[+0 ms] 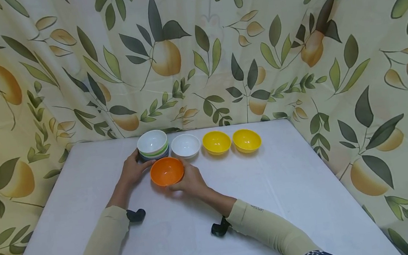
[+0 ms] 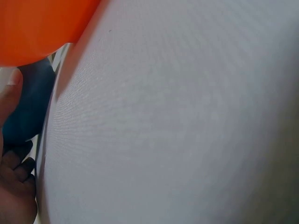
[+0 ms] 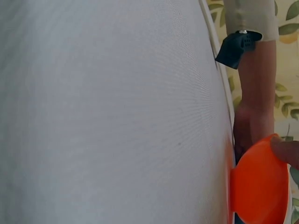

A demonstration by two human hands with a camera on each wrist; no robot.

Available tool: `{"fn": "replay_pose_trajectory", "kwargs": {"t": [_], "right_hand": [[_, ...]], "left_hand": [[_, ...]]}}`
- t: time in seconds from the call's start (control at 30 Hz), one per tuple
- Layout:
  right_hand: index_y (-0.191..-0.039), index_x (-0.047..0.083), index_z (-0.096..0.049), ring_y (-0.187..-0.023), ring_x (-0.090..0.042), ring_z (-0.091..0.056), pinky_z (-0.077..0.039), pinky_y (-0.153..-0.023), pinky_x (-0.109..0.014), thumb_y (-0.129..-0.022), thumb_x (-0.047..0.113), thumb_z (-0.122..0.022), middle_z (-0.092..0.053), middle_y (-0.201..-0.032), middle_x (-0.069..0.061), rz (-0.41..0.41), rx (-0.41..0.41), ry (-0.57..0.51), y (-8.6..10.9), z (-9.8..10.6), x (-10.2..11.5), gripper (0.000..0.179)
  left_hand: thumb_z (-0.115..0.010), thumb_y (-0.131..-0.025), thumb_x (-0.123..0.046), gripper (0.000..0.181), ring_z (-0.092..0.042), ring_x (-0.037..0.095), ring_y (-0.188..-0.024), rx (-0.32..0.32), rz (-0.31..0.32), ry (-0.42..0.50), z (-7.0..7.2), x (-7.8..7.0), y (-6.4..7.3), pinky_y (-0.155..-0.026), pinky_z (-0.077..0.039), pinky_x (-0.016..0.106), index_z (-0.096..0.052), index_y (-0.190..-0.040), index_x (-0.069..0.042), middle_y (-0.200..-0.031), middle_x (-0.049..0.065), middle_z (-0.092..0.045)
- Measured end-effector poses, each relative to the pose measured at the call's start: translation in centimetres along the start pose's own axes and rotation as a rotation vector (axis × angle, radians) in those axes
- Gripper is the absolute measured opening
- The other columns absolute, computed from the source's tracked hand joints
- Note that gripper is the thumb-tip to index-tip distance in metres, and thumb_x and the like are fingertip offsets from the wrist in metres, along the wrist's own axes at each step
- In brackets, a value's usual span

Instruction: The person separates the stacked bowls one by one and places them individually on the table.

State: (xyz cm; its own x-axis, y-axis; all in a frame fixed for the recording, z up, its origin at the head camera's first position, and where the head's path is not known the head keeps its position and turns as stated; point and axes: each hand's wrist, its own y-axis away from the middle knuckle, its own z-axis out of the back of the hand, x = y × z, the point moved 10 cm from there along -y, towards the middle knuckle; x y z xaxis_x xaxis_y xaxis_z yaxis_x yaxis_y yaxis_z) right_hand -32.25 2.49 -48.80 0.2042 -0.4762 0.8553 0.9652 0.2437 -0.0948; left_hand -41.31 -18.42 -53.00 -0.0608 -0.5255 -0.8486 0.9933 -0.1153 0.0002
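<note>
My right hand [image 1: 194, 181] holds an orange bowl [image 1: 166, 172] by its right side, in front of a stack of bowls. In the right wrist view the orange bowl [image 3: 261, 182] shows from the side, a thumb at its rim. My left hand [image 1: 133, 170] grips the stack low down, thumb in front and fingers around the left side. That stack has a white bowl [image 1: 152, 141] on top, a green bowl [image 1: 159, 152] under it and blue at the bottom. The left wrist view shows the thumb and fingers around the blue bowl [image 2: 30, 102].
To the right of the stack, a white bowl [image 1: 185, 146] and two yellow bowls, one nearer [image 1: 216, 142] and one at the row's end [image 1: 247, 140], stand in line. A white cloth covers the table [image 1: 269, 203]. Behind hangs a leaf-patterned curtain [image 1: 200, 83].
</note>
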Motion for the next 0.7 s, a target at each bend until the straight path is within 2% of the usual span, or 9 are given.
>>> {"fn": "replay_pose_trajectory", "kwargs": {"t": [0.37, 0.7], "right_hand": [[-0.159, 0.004, -0.04, -0.129, -0.025, -0.059, -0.056, -0.104, -0.039, -0.074, 0.02, -0.097, -0.059, -0.148, -0.009, -0.04, 0.021, -0.01, 0.4, 0.4, 0.0, 0.104], [-0.159, -0.002, -0.04, -0.143, -0.033, -0.048, -0.046, -0.115, -0.048, -0.075, 0.026, -0.098, -0.046, -0.161, -0.018, -0.107, -0.006, -0.004, 1.2, 1.5, 0.6, 0.106]], "left_hand": [[-0.084, -0.091, -0.044, 0.111, -0.02, 0.041, -0.157, 0.005, 0.015, 0.003, -0.1, 0.1, 0.0, -0.126, -0.018, 0.058, -0.015, -0.168, -0.003, -0.17, 0.022, -0.025], [-0.083, -0.092, -0.041, 0.107, -0.021, 0.04, -0.157, -0.001, 0.021, 0.008, 0.0, 0.3, -0.2, -0.127, -0.017, 0.058, -0.017, -0.168, -0.005, -0.17, 0.02, -0.026]]}}
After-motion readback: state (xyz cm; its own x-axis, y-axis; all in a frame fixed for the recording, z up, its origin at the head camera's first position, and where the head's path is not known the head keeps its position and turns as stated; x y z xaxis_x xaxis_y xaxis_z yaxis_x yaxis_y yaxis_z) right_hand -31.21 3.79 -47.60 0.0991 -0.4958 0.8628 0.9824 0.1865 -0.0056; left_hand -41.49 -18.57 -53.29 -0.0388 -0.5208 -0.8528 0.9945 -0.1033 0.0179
